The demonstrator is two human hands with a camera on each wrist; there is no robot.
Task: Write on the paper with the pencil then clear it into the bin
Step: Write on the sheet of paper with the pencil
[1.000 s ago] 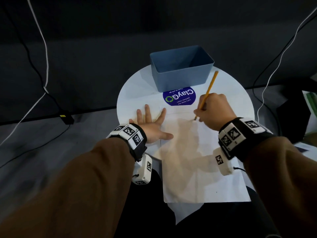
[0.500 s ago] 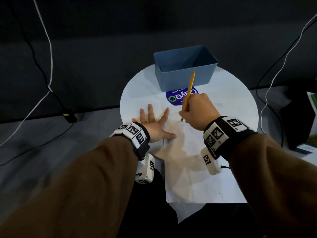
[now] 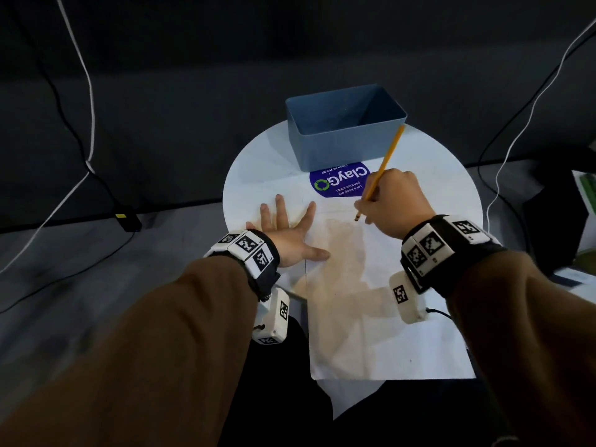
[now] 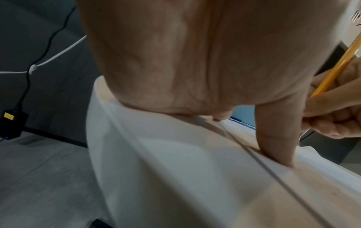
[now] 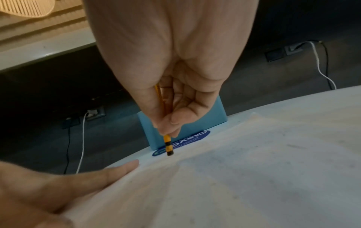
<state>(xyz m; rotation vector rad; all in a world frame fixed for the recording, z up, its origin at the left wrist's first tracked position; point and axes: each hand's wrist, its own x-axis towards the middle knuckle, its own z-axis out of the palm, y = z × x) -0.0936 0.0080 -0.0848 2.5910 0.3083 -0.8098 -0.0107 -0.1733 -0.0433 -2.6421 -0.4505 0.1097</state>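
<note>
While the left hand (image 3: 283, 235) is laid flat with fingers spread, its thumb pressed on the left edge of the paper (image 3: 380, 317), the pencil (image 3: 382, 166) is pinched in the curled fingers of the right hand (image 3: 395, 204), its tip set at the sheet's top edge, right of centre in the head view. Half a second ago the tip was further left and the shaft nearly upright; a second ago it was about where it is now, so a back-and-forth stroke is judged to be under way and the writing step unfinished. Only faint marks can be made out on the sheet. The paper is thin, white and flat, and overhangs the near rim of the smooth round white table (image 3: 258, 162). The pencil is a slim yellow stick with dark bands near its tip in the right wrist view. The bin (image 3: 342, 146), a rigid blue rectangular tub, is seen open at upper centre, behind a round blue sticker (image 3: 342, 183).
</note>
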